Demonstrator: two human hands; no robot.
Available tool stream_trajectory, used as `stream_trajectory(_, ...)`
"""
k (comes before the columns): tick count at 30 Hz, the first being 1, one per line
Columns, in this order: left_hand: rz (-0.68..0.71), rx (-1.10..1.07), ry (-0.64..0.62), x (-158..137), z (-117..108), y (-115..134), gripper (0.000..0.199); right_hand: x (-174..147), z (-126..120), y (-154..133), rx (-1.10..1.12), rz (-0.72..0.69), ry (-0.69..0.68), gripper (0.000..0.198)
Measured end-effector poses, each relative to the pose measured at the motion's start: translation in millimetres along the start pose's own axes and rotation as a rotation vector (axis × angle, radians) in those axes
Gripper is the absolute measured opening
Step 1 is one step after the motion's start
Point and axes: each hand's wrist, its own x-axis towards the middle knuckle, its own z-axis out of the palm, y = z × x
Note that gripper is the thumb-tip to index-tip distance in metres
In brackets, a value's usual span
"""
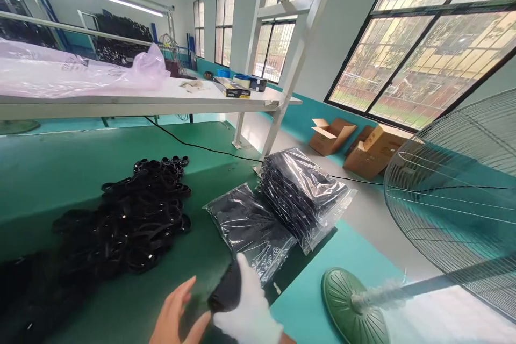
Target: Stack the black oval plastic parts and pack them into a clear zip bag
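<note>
My right hand point(250, 309), in a white glove, is closed around a dark, soft-looking black piece point(228, 287) whose exact kind is blurred. Bare, with thumb and fingers apart, my left hand point(175, 314) is just left of that piece and holds nothing. Right beyond the gloved hand lies a clear plastic bag with flat black contents point(250, 226). It rests against a taller stack of similar bagged black goods point(306, 183). To the left, a large heap of shiny black ring-like or strap-like parts point(133, 220) spreads over the green floor; their kind is unclear.
A white workbench point(193, 98) crosses behind, bearing pink plastic wrap point(80, 72) and small boxes point(231, 87). A large caged fan point(455, 188) on a green base point(350, 306) stands at right. A black cable point(201, 146) crosses the floor. Cardboard boxes point(328, 137) sit by the wall.
</note>
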Motion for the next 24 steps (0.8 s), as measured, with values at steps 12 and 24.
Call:
stream_trajectory(12,0.039,0.591,0.219,10,168,93,0.028,18,-107,163,-0.209,-0.025,-0.204,0.101)
stream_trajectory(24,-0.126,0.555,0.301,-17,170,85,0.02,59,-95,123,-0.326,-0.412,-0.393,0.103)
